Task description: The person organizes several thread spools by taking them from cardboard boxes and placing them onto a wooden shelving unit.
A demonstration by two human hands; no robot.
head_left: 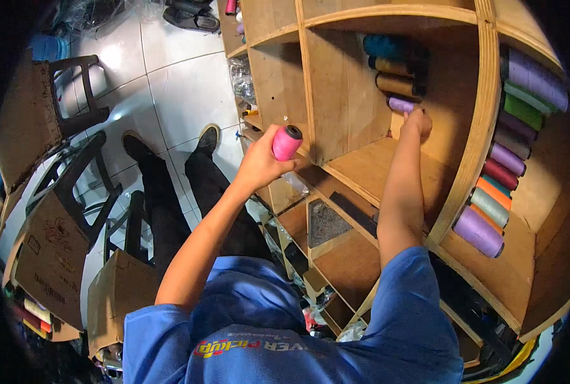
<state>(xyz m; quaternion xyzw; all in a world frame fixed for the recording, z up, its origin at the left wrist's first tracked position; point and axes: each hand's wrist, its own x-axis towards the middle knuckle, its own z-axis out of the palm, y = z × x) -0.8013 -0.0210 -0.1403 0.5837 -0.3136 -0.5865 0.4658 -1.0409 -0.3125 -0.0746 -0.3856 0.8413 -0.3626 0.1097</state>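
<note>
My left hand [264, 160] is wrapped round a pink thread spool [287, 144], held in front of the wooden shelf unit with its dark end up. Inside a shelf compartment, my right hand [417, 120] has its fingers on a small purple thread spool [401, 105]. That spool sits at the near end of a row, beside a brown spool [397, 85], another brown-gold spool [395, 66] and a teal spool [387, 47]. My right fingertips are partly hidden by the hand itself.
In the compartment to the right lies a row of spools, among them a large lilac spool [479, 232] and a green spool [523, 110]. A wooden divider [474, 137] separates the two. Cardboard boxes [51, 259] and a dark chair [83, 96] stand at left on white floor tiles [182, 51].
</note>
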